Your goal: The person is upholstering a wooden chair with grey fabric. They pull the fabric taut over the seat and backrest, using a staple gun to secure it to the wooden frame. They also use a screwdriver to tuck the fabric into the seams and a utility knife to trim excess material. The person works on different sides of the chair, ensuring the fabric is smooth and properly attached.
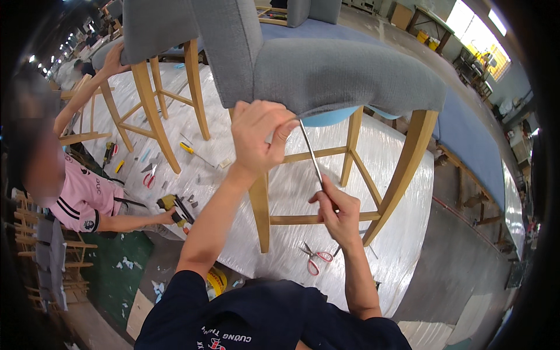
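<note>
Before me a grey upholstered chair [344,73] with light wooden legs stands on the table. My left hand [261,137] is closed on the lower edge of its grey fabric, at the corner where back and seat meet. In my right hand [340,213] is a long thin metal screwdriver-like tool [310,149]; its dark handle is mostly hidden in my fingers, and its tip meets the fabric's edge beside my left hand. Light blue lining [332,118] shows under the seat. Red-handled scissors [315,257] lie open below the chair.
A co-worker in a pink shirt [87,189] at left touches another grey chair [160,32] and holds a staple gun [175,210]. On the plastic-covered table [233,245] lie a yellow screwdriver [188,148] and more scissors [151,172]. A blue-topped bench [469,151] stands right.
</note>
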Motion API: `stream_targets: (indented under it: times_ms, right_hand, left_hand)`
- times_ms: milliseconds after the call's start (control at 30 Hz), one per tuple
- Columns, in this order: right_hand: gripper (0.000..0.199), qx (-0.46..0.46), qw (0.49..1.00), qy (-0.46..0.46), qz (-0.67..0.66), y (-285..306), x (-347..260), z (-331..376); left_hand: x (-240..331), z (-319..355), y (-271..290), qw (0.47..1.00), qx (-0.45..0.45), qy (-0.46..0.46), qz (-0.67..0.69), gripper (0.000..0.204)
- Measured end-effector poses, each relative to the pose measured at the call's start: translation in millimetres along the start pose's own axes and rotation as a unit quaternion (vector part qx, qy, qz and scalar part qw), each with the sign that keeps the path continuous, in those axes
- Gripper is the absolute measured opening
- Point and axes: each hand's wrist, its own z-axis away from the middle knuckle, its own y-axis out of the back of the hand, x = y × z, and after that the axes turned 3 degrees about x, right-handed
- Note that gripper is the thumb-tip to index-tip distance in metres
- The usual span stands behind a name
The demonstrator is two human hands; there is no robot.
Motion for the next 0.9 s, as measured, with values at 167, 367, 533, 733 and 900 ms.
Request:
stream_targets:
  times_ms: [167, 367, 533, 733, 900]
  right_hand:
    - [0.037, -0.029, 0.993, 0.1, 0.047, 38, 28, -36]
    - [0.035, -0.078, 0.975, 0.167, 0.122, 74, 20, -74]
    - [0.027, -0.105, 0.961, 0.205, 0.155, 77, -15, -77]
    - [0.031, -0.14, 0.944, 0.218, 0.204, 112, -30, -44]
    - [0.022, -0.151, 0.95, 0.151, 0.23, 107, -58, -18]
  left_hand:
    - [1, 14, -9, 0.999, 0.045, -0.026, 0.013, 0.014]
    - [12, 23, -10, 0.997, 0.059, -0.05, 0.013, 0.017]
    - [43, 44, 4, 0.998, 0.053, -0.012, 0.019, 0.017]
    - [59, 26, 47, 0.993, 0.108, 0.041, -0.008, 0.04]
    - [49, -1, 53, 0.937, 0.126, 0.272, 0.178, 0.074]
